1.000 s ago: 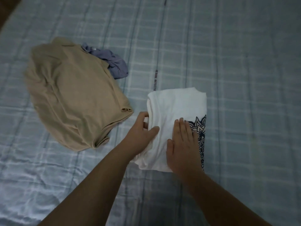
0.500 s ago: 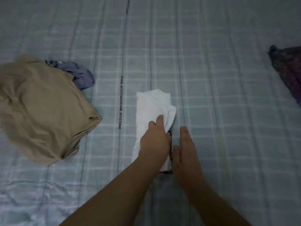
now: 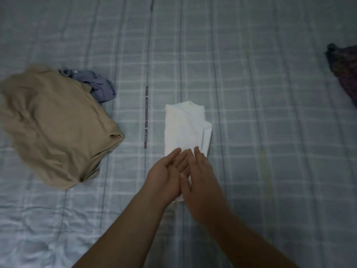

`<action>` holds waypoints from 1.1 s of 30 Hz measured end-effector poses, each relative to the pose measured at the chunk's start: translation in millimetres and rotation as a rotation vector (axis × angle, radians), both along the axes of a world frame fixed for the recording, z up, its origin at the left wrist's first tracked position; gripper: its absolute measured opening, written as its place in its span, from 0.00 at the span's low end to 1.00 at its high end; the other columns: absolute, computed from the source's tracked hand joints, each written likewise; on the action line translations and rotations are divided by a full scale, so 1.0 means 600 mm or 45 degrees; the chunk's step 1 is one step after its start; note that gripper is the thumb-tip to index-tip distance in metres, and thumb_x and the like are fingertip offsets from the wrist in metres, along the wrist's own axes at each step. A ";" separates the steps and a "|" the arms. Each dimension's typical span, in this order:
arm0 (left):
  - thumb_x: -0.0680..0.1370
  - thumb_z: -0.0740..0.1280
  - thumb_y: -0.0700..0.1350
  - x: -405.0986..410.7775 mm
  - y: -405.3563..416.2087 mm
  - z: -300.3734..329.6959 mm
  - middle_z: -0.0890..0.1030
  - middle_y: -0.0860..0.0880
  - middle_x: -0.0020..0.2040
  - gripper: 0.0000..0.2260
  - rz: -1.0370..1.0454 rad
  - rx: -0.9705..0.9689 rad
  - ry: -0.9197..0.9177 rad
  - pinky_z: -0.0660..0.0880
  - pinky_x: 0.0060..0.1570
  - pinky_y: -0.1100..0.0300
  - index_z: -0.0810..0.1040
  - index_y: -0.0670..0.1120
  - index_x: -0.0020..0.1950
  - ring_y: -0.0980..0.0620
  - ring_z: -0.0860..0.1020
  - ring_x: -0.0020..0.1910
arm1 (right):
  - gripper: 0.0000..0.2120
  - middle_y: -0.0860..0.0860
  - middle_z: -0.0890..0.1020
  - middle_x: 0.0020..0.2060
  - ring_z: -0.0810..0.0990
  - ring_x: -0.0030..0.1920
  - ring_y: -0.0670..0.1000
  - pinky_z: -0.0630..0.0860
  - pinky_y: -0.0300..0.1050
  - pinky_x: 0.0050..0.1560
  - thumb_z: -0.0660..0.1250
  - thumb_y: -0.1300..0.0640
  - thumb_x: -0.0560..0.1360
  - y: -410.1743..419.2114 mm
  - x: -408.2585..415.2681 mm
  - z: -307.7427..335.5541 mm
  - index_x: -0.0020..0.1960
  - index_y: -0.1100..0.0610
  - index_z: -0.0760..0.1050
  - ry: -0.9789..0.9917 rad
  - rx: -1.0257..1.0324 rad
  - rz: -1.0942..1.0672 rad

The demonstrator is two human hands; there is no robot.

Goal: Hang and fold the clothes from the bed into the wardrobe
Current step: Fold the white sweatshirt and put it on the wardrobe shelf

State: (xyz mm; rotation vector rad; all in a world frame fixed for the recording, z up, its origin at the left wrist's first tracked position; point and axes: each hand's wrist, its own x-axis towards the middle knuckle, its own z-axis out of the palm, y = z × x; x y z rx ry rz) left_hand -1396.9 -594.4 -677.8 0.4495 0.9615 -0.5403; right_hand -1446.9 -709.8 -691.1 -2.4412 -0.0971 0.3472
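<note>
Single head-worn view, wide-angle, looking forward and steeply down onto the bed from close above. Both forearms enter from the bottom edge, left hand and right hand near frame centre. Bed surface fills the whole frame; edges bend slightly from the lens. No second view to overlap with.

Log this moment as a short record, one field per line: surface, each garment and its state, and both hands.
surface: bed with pale plaid sheet
white garment: folded into a narrow strip, centre of the bed
tan garment: loosely piled, left
purple-grey garment: crumpled, partly under the tan one
dark garment: at the right edge, cut off by the frame
left hand: open, over the strip's near end
right hand: open, flat, beside the left
</note>
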 end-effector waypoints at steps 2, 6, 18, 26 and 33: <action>0.81 0.60 0.42 -0.003 0.010 0.008 0.78 0.38 0.64 0.14 0.051 0.014 -0.039 0.72 0.65 0.48 0.75 0.37 0.64 0.41 0.78 0.62 | 0.29 0.49 0.51 0.79 0.47 0.79 0.49 0.50 0.48 0.78 0.45 0.44 0.81 0.009 -0.005 -0.006 0.80 0.52 0.49 -0.001 -0.032 0.038; 0.82 0.60 0.38 -0.006 0.042 0.032 0.80 0.38 0.63 0.13 0.077 0.156 -0.235 0.69 0.69 0.48 0.77 0.38 0.64 0.42 0.76 0.65 | 0.29 0.50 0.52 0.79 0.47 0.79 0.50 0.48 0.48 0.78 0.45 0.43 0.81 0.000 -0.020 -0.028 0.80 0.52 0.52 0.002 -0.115 0.098; 0.82 0.47 0.57 -0.104 0.079 -0.091 0.51 0.51 0.79 0.25 -1.284 1.813 -1.160 0.46 0.75 0.68 0.54 0.50 0.78 0.55 0.51 0.79 | 0.26 0.46 0.51 0.79 0.46 0.79 0.45 0.48 0.43 0.78 0.47 0.48 0.82 -0.039 -0.038 -0.086 0.79 0.52 0.54 0.030 0.075 0.088; 0.84 0.45 0.53 -0.097 0.017 -0.064 0.51 0.42 0.79 0.27 -1.440 2.053 -1.412 0.51 0.77 0.51 0.51 0.39 0.79 0.47 0.48 0.80 | 0.25 0.45 0.58 0.77 0.55 0.76 0.40 0.49 0.34 0.73 0.54 0.44 0.81 -0.033 0.002 -0.021 0.76 0.50 0.62 0.288 0.349 -0.287; 0.81 0.52 0.47 -0.116 0.000 -0.111 0.52 0.39 0.80 0.28 -1.821 2.273 -1.318 0.60 0.73 0.41 0.49 0.39 0.79 0.40 0.48 0.79 | 0.26 0.52 0.53 0.79 0.50 0.79 0.54 0.52 0.53 0.78 0.43 0.47 0.83 -0.035 -0.030 -0.083 0.79 0.55 0.54 -0.030 -0.202 0.106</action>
